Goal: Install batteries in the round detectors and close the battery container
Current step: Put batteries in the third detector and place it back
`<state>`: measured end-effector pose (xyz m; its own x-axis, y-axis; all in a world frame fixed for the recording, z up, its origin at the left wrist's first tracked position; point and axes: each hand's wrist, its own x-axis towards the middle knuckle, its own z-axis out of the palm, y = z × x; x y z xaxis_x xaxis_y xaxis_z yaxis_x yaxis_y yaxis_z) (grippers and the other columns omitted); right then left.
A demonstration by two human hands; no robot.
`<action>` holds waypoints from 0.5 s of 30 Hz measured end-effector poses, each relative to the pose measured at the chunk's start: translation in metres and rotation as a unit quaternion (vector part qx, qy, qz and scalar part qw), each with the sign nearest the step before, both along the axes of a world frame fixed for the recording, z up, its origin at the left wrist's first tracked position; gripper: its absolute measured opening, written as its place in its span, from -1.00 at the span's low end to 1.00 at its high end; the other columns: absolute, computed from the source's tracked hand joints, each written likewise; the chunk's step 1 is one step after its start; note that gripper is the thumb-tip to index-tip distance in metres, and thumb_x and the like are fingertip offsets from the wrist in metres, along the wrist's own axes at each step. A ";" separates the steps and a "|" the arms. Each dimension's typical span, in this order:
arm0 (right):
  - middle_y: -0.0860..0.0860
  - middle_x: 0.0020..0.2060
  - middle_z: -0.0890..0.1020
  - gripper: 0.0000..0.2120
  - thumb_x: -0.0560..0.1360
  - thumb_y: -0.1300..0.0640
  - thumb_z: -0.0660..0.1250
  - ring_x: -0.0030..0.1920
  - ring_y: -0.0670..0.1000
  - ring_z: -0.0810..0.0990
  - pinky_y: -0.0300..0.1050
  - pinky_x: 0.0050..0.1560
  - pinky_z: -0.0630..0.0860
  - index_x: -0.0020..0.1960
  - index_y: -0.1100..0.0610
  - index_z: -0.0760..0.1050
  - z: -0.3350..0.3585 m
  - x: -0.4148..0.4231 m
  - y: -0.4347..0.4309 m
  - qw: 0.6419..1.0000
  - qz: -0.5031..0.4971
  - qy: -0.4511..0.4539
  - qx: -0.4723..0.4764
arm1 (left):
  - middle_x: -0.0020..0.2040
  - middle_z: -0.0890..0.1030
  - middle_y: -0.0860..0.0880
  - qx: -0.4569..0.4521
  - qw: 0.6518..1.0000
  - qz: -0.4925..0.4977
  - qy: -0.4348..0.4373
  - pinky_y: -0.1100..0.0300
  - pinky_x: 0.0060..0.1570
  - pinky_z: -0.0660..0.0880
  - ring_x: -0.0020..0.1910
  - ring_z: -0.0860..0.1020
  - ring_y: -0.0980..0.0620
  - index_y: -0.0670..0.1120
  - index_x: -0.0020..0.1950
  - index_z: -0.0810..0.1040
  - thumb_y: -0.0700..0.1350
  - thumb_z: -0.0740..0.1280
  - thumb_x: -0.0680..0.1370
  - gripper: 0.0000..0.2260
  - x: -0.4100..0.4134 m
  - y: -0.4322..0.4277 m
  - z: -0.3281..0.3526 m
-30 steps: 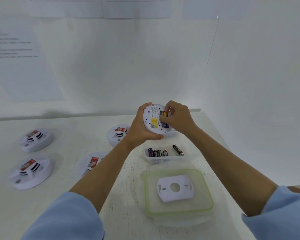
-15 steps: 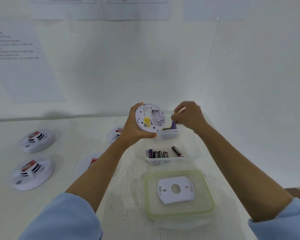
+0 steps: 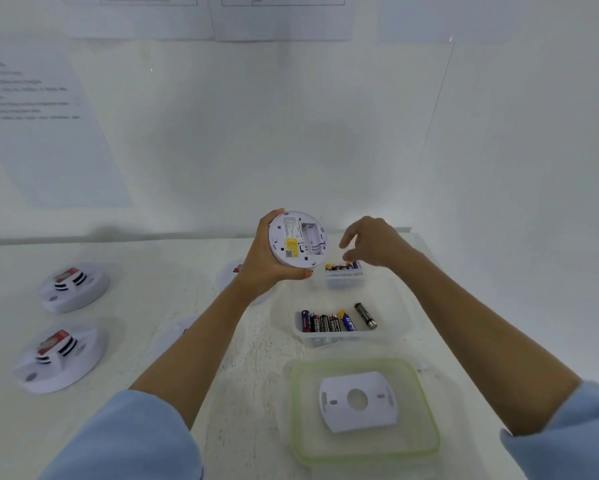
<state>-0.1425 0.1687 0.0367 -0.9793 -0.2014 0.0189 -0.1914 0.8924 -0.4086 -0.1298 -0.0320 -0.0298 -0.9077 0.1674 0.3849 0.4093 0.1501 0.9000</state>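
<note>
L hand (image 3: 266,271) grips detector (image 3: 298,242) upright, back facing cam, battery bay empty. R hand (image 3: 374,244) loose-open, holding nothing, just above batteries (image 3: 343,267) in far small tray (image 3: 343,281). Pinch one batt w/ fingertips, match +/- to bay marks, seat spring end first, brace detector w/ L.

The left hand (image 3: 265,261), at the centre of the frame, grips a round detector (image 3: 298,239), its fingers wrapped over the rim. Its bare forearm rises from a light-blue sleeve at lower left. The right hand (image 3: 377,242), just to the right, hovers with loosely bent fingers, holding nothing. Its forearm stretches to the lower right.
</note>
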 end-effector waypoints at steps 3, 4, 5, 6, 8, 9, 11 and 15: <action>0.02 -0.01 0.50 -0.63 0.35 0.12 0.48 -0.06 0.03 0.53 -0.14 -0.02 0.41 0.14 0.11 0.53 -0.008 -0.024 -0.007 0.995 0.046 -0.039 0.079 | 0.28 0.35 0.02 -0.007 1.000 0.003 -0.001 0.41 0.10 0.44 0.20 0.40 0.32 -0.05 0.38 0.16 -0.25 0.55 0.14 -0.09 -0.007 0.002 0.002; 0.04 0.07 0.48 -0.58 0.36 0.10 0.47 0.03 0.06 0.51 -0.12 0.04 0.40 0.19 0.11 0.51 -0.011 -0.030 -0.010 0.989 0.070 -0.068 0.112 | 0.27 0.36 0.05 -0.012 1.000 0.002 0.000 0.41 0.12 0.43 0.19 0.40 0.34 -0.07 0.39 0.16 -0.25 0.55 0.14 -0.09 -0.010 0.002 0.003; 0.07 0.13 0.48 -0.56 0.38 0.08 0.45 0.10 0.08 0.49 -0.12 0.07 0.39 0.23 0.12 0.48 -0.015 -0.036 -0.012 0.982 0.089 -0.094 0.137 | 0.26 0.36 0.07 -0.016 1.000 0.001 0.002 0.41 0.13 0.43 0.19 0.40 0.35 -0.07 0.39 0.16 -0.26 0.54 0.14 -0.09 -0.013 0.002 0.003; 0.09 0.17 0.49 -0.55 0.40 0.08 0.43 0.12 0.09 0.49 -0.13 0.09 0.38 0.27 0.12 0.46 -0.017 -0.039 -0.014 0.977 0.104 -0.113 0.150 | 0.26 0.36 0.07 -0.017 1.000 0.001 0.002 0.41 0.13 0.43 0.20 0.40 0.33 -0.08 0.39 0.16 -0.26 0.54 0.14 -0.09 -0.014 0.003 0.004; 0.11 0.19 0.50 -0.54 0.43 0.10 0.40 0.04 0.07 0.46 -0.16 0.05 0.35 0.29 0.12 0.44 -0.021 -0.045 -0.019 0.972 0.124 -0.132 0.149 | 0.27 0.35 0.03 -0.016 1.000 0.005 0.002 0.40 0.15 0.43 0.23 0.40 0.24 -0.08 0.38 0.16 -0.25 0.54 0.14 -0.09 -0.018 0.003 0.004; 0.11 0.18 0.51 -0.54 0.44 0.11 0.39 -0.02 0.04 0.43 -0.18 0.02 0.32 0.30 0.13 0.42 -0.023 -0.046 -0.022 0.971 0.134 -0.135 0.143 | 0.27 0.35 0.03 -0.015 1.000 0.008 0.003 0.40 0.15 0.43 0.23 0.40 0.22 -0.07 0.38 0.16 -0.24 0.54 0.13 -0.10 -0.019 0.003 0.004; 0.04 0.05 0.50 -0.53 0.45 0.14 0.37 -0.07 -0.02 0.36 -0.21 -0.01 0.29 0.33 0.16 0.37 -0.025 -0.045 -0.028 0.971 0.154 -0.138 0.121 | 0.25 0.35 0.05 -0.016 1.000 0.014 0.006 0.40 0.15 0.43 0.23 0.40 0.21 -0.06 0.37 0.16 -0.23 0.54 0.13 -0.11 -0.021 0.002 0.003; -0.13 -0.27 0.34 -0.54 0.47 0.16 0.34 -0.29 -0.10 0.32 -0.26 -0.10 0.32 0.33 0.22 0.33 -0.030 -0.044 -0.036 0.971 0.169 -0.128 0.112 | 0.27 0.35 0.00 -0.019 1.000 0.020 0.007 0.38 0.17 0.43 0.23 0.40 0.17 -0.05 0.36 0.17 -0.22 0.54 0.13 -0.11 -0.022 0.003 0.001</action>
